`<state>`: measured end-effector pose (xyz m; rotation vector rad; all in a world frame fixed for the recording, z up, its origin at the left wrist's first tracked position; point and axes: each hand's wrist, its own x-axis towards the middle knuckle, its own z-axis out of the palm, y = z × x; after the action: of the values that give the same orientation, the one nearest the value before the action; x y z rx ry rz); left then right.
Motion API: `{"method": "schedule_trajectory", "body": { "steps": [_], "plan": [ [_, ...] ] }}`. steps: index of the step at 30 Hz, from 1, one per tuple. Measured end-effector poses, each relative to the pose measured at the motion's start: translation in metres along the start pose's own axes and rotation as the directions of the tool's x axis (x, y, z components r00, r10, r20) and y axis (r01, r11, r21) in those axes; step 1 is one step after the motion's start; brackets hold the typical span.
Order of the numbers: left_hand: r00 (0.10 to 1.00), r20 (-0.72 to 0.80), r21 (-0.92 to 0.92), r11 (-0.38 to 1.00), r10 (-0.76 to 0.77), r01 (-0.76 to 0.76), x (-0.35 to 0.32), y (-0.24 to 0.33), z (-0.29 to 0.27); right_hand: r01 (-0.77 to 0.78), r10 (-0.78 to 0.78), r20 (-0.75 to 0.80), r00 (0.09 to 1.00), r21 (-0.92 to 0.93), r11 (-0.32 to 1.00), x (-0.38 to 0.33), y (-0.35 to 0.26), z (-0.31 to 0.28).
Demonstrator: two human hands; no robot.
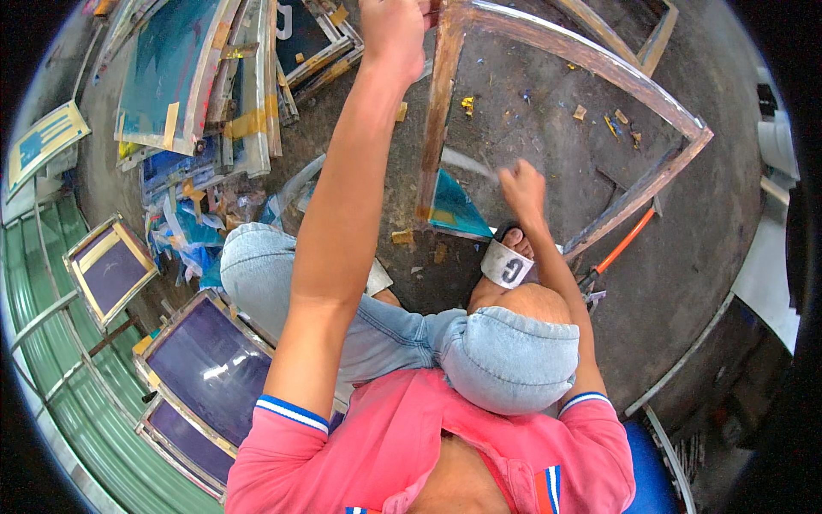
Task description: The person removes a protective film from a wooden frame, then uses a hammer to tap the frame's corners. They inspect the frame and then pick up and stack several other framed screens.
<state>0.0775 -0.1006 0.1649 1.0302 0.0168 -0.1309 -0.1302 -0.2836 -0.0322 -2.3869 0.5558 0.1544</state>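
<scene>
At the top edge of the view, my left hand (396,30) is closed on the upper left corner of a worn wooden screen-printing frame (441,94), its fingers partly cut off. The frame stands tilted over the floor, its inside mostly open. A scrap of teal mesh (455,206) clings at its lower left corner, near my sandalled foot. My right hand (522,188) is a fist inside the frame's outline, slightly blurred. A pale, smeared strip (469,163) runs from the frame's left bar to this fist, which appears to grip its end.
Stacked screen frames (171,77) lean at the upper left, above torn mesh scraps (184,223). More purple-meshed frames (205,364) stand at the left by a green corrugated sheet (77,283). An orange-handled tool (625,242) lies right of my foot. Another bare frame (655,43) lies at the top right.
</scene>
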Motion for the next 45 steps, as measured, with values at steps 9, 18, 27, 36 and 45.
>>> {"method": "schedule_trajectory", "body": {
  "steps": [9, 18, 27, 36, 45],
  "plan": [
    [0.999, 0.023, -0.014, 0.999, -0.046, 0.046, 0.004, -0.008, -0.013, 0.018, -0.023, 0.125, 0.992, 0.039, 0.999, -0.105, 0.058, -0.109],
    [0.999, 0.021, -0.312, 0.950, 0.026, -0.019, 0.021, -0.021, -0.033, 0.378, -0.363, -0.171, 0.916, 0.670, 0.639, 0.011, -0.180, -0.205],
    [0.985, 0.140, -0.408, 0.900, -0.103, 0.152, 0.010, -0.009, -0.043, 0.675, -0.868, -0.069, 0.491, -0.599, 0.430, 0.161, -0.332, -0.121],
    [0.999, -0.022, -0.410, 0.912, -0.030, 0.018, 0.010, -0.032, -0.020, 0.334, -0.441, 0.555, 0.705, 0.289, 0.897, 0.173, -0.321, -0.150],
    [0.974, -0.213, -0.129, 0.991, -0.070, 0.043, 0.009, -0.010, -0.042, 0.622, -0.589, 0.305, 0.748, -0.015, 0.783, 0.136, -0.232, -0.188]
  ]
}}
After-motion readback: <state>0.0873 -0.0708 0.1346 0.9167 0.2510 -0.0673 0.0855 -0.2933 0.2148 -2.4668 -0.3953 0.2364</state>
